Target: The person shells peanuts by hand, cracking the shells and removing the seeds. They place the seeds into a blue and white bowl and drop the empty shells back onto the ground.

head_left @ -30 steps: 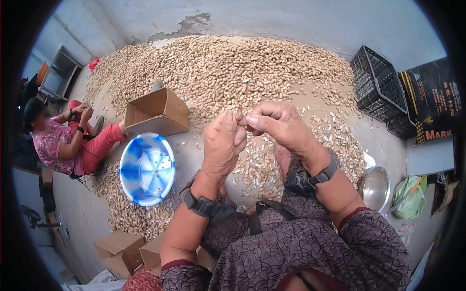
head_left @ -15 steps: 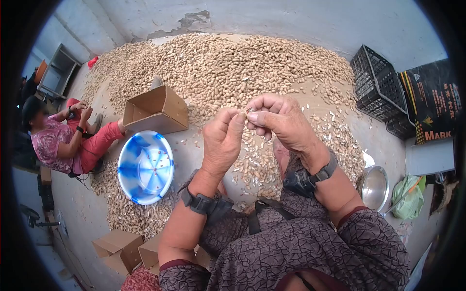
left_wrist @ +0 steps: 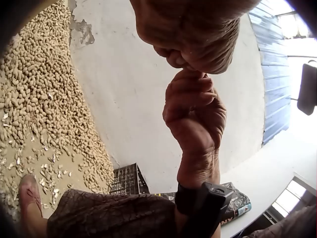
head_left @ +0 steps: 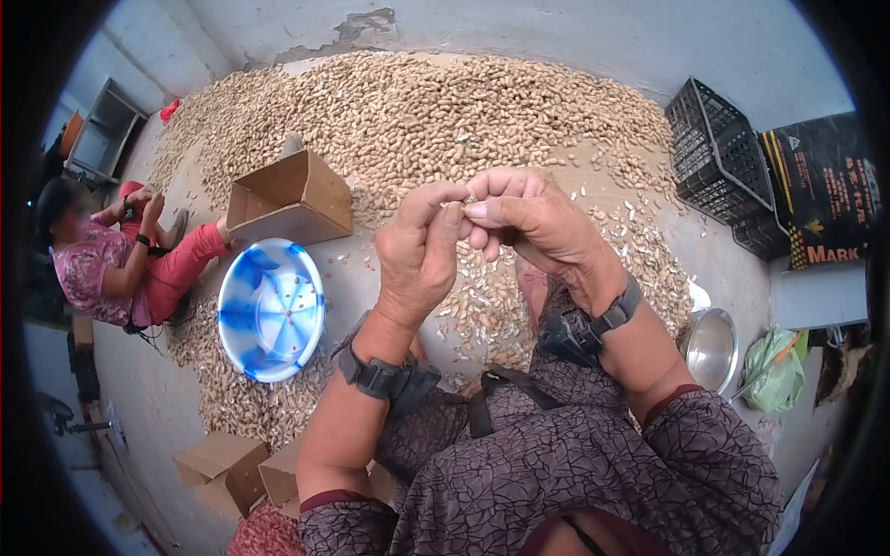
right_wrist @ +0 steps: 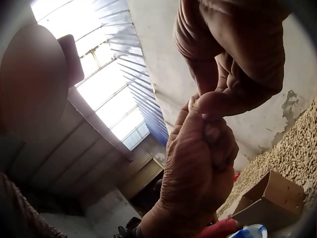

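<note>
Both hands meet fingertip to fingertip in front of the body, above the floor. Between thumb and forefinger my left hand (head_left: 417, 248) pinches a small peanut (head_left: 469, 200), mostly covered by the fingers. My right hand (head_left: 549, 222) pinches the same peanut from the other side, its thumb toward the left fingertips. In the right wrist view a pale bit of the peanut (right_wrist: 194, 106) shows at the meeting fingertips. A blue and white basin (head_left: 271, 354) with several reddish kernels inside stands to the left of the left hand.
A large heap of peanuts (head_left: 417, 111) spreads along the wall. Loose shells (head_left: 640, 269) litter the floor. A cardboard box (head_left: 320, 208) stands behind the basin, black crates (head_left: 723, 157) and a metal bowl (head_left: 712, 347) at the right. Another person (head_left: 111, 264) sits at the left.
The hands stay together while the fingertips shift around the peanut; the left forefinger now reaches further over. A reddish spot at the fingertips one second ago no longer shows. The head view has shifted slightly.
</note>
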`<state>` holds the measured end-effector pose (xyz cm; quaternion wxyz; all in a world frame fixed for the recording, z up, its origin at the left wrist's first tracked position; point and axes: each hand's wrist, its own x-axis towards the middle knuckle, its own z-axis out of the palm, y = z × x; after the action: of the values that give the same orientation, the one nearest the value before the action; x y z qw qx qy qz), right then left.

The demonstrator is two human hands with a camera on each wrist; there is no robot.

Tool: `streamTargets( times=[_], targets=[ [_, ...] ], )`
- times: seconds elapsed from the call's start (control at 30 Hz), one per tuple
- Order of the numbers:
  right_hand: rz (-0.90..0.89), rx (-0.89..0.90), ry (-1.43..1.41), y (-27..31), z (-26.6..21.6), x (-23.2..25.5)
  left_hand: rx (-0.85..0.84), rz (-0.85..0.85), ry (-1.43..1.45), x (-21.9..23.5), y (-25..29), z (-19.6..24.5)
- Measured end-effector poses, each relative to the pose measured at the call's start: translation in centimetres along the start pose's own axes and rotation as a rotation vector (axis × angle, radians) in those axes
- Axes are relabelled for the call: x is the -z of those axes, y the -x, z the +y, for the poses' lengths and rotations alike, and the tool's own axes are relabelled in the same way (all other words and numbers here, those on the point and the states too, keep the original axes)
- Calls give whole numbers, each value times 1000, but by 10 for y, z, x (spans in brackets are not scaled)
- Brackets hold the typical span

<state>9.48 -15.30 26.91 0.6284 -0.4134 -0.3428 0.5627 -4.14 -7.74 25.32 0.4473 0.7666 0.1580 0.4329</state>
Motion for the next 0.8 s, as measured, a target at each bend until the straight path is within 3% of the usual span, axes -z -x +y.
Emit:
streamTargets(
  times=[0.33,0.43,0.5,0.8],
  targets=[
    [-22,-60,0,-3,-1,0,4,-45,-24,3,-1,-5],
    [-34,-100,3,-4,0,2,-50,-54,-68,2,0,-8],
    [-43,-124,-7,-6,2,3,-208,-38,-179,1,-1,-7],
    [0,-136,-77,-9,10,4,-319,-73,-439,-3,3,-4]
  ],
)
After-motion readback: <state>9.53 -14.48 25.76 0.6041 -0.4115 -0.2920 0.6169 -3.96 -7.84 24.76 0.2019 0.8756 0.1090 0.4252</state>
